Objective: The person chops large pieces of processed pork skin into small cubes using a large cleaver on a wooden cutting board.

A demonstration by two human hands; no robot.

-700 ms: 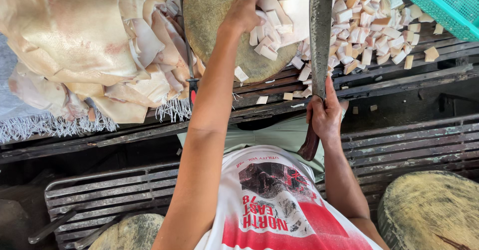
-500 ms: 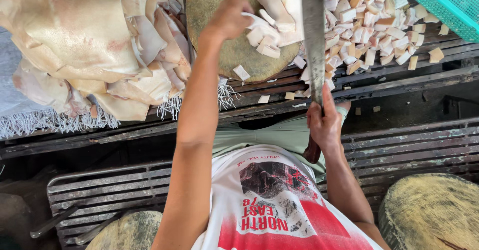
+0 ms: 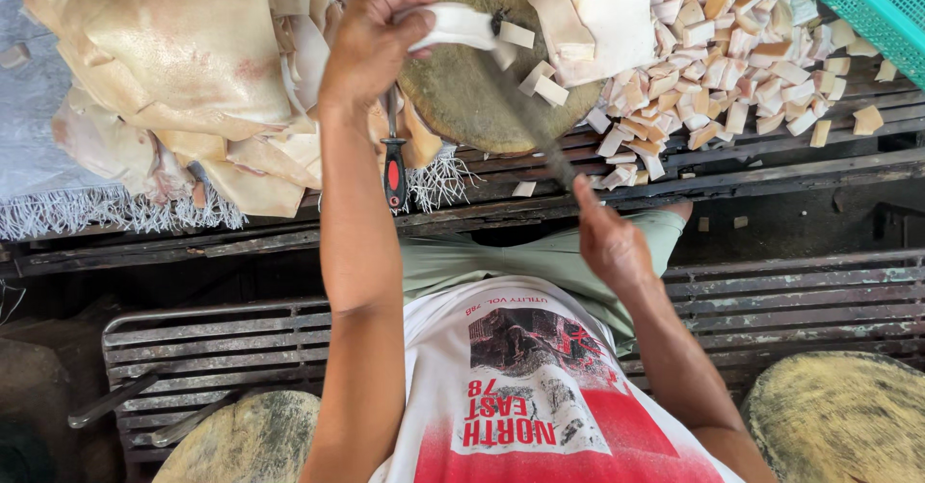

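My left hand (image 3: 371,45) holds a white strip of pork skin (image 3: 453,26) over a round wooden chopping block (image 3: 462,88). My right hand (image 3: 607,242) grips the handle of a long cleaver (image 3: 525,107). Its blurred blade slants up and left across the block and its tip meets the strip. Beyond the blade, big white slabs (image 3: 607,26) lie on the block. A heap of small cut pieces (image 3: 732,50) spreads to the right of it.
Large sheets of pale skin (image 3: 164,69) are piled at the left. A red-and-black-handled knife (image 3: 393,170) lies under my left forearm. A teal basket (image 3: 867,1) sits at top right. Metal grates (image 3: 222,339) and two more round blocks (image 3: 848,416) lie below.
The cleaver stood upright over the cut pieces; it has swung left and down to the strip. My left hand has shifted left, drawing the strip out from the slabs.
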